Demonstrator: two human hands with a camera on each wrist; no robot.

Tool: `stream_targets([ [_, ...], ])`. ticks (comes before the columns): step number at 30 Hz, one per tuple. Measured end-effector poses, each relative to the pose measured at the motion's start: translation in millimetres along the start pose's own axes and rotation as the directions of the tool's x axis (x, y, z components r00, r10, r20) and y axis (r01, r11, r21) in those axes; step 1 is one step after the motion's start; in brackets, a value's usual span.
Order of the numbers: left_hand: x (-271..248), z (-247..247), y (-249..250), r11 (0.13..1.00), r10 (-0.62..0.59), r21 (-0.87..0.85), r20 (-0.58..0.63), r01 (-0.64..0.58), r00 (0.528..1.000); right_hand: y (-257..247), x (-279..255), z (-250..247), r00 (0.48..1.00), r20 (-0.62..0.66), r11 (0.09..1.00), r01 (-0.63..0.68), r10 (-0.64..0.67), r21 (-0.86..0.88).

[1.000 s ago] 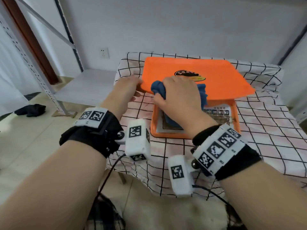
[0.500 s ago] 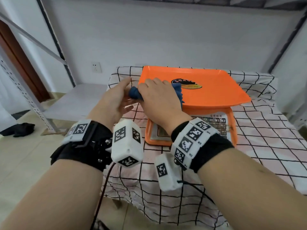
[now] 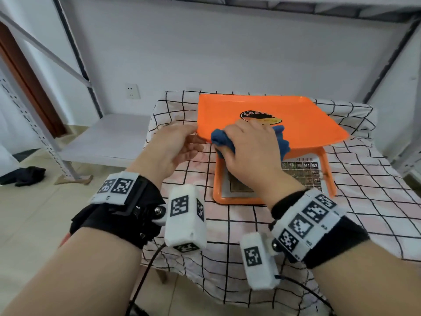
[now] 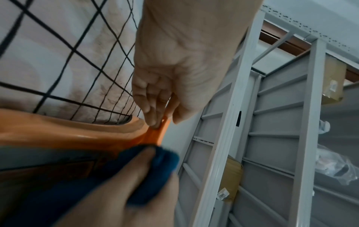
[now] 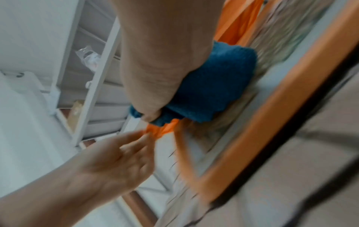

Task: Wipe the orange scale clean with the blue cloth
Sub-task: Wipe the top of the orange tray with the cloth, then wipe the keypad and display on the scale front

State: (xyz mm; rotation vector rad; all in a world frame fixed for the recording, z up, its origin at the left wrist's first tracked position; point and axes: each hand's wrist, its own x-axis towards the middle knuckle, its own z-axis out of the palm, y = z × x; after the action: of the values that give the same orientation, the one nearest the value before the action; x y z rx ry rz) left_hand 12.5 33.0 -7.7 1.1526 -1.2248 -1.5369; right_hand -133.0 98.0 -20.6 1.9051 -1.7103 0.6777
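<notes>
Two forearms reach in from the near edge, each strapped with a black wrist band carrying white marker blocks. The right hand [image 3: 251, 147] is curled round the bunched blue cloth [image 3: 222, 139], fingers wrapped over it, and bears it against the near-left edge of the orange scale [image 3: 272, 176] — part of the cloth lies on the tilted tray [image 3: 303, 124], part hangs below the rim toward the scale's front panel. The right wrist view, though blurred, shows the cloth [image 5: 211, 86] pressed between the palm and the scale's body.

Just beside it, the left hand [image 3: 175, 147] pinches the tray's left corner; the left wrist view shows fingertips [image 4: 153, 116] under the orange lip with the thumb on the other side, clamped on the rim. The tray carries nothing but its round black-and-yellow label [image 3: 259, 116], partly hidden by the right hand.

The scale stands on a table draped in a white cloth with a black grid [image 3: 369, 192]. Beyond, to the left, a grey metal shelf unit [image 3: 75, 71] stands against the white wall, near a wall socket [image 3: 132, 91] — a dark bundle [image 3: 24, 176] lies on the floor at far left.
</notes>
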Motion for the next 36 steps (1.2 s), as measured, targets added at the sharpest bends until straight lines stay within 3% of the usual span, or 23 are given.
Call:
stream_targets([
  [5,5.9,5.3,-1.4,0.997,0.061,-0.040,-0.122,-0.066,0.991,-26.0,24.1,6.5,0.992,0.107,0.998,0.063,-0.063,0.002],
  [9,13.1,14.4,-0.9,0.978,0.180,0.130,-0.148,-0.161,0.973,19.8,2.3,-9.7,0.987,0.075,0.987,0.138,-0.144,0.080],
  [11,16.9,17.8,-0.1,0.967,0.222,0.168,-0.174,-0.193,0.959,48.6,-16.0,-14.7,0.993,0.003,0.990,0.121,-0.121,0.076],
  [15,18.4,21.9,-0.2,0.955,0.257,0.207,-0.214,-0.214,0.942,108.5,-42.7,-19.6,0.998,-0.010,0.996,0.067,-0.067,0.065],
  [18,15.2,29.8,0.1,0.874,0.394,0.386,-0.208,-0.295,0.895,136.9,-59.3,-21.6,0.999,-0.018,0.997,-0.040,0.042,0.070],
  [21,5.8,46.3,6.7,0.645,0.604,0.652,-0.116,-0.398,0.789,129.3,-57.3,-26.2,0.996,-0.048,0.993,-0.065,0.070,0.102],
  [25,-16.0,82.9,8.6,0.443,0.713,0.703,0.099,-0.556,0.694,74.3,-36.0,-27.2,0.988,-0.131,0.995,0.092,-0.087,0.028],
  [29,-22.8,92.6,-3.2,0.531,0.713,0.550,0.122,-0.645,0.691,55.7,-31.6,-26.2,0.985,-0.080,0.987,0.157,-0.154,0.036],
  [30,-21.9,91.6,-6.1,0.517,0.713,0.555,0.140,-0.651,0.686,64.7,-35.7,-30.4,0.986,-0.059,0.985,0.162,-0.159,0.051],
  [33,-23.5,89.1,-11.8,0.371,0.691,0.672,0.261,-0.641,0.674,105.9,-53.7,-36.9,0.987,-0.032,0.981,0.160,-0.157,0.108],
  [36,-24.0,86.4,-12.0,0.375,0.643,0.636,0.346,-0.674,0.684,137.9,-70.2,-38.7,0.999,-0.015,0.988,0.031,-0.029,0.150],
])
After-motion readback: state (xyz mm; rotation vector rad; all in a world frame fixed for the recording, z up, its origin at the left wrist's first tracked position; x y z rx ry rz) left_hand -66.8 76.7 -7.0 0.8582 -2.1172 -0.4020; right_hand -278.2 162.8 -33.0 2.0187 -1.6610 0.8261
